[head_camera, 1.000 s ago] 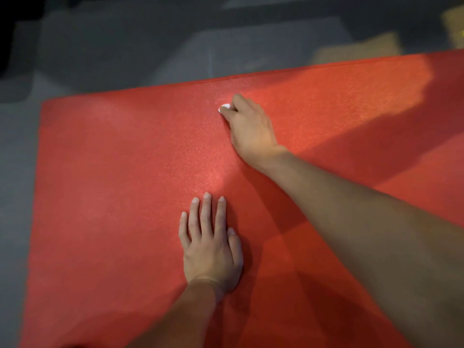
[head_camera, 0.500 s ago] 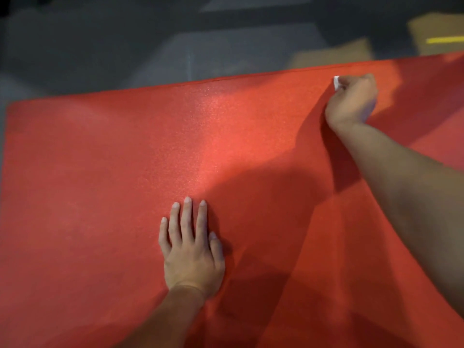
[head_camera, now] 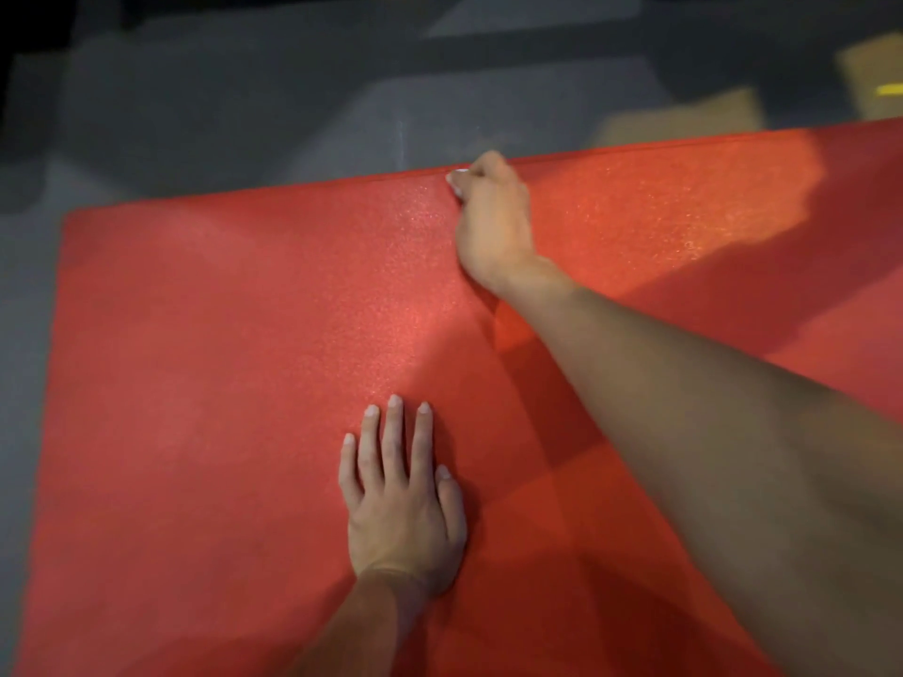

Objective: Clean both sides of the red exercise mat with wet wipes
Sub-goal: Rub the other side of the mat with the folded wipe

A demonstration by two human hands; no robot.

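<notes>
**Wiping along the far edge of the mat**

Sweeping back toward the middle, the right hand [head_camera: 493, 222] now sits at the far edge of the red exercise mat [head_camera: 220, 334]; half a second ago it was out near the far right. Its fingers [head_camera: 481, 171] are curled together, pinching a small white wet wipe [head_camera: 454, 180] against the mat, only a sliver of it showing. The left hand [head_camera: 403, 500] has stayed flat on the mat nearer the person, fingers straight and close together, pinning it down. The mat lies spread on the grey floor [head_camera: 244, 114], filling most of the view. My guess is that the far border of this side is getting back-and-forth passes, with the other side yet to be done.
</notes>
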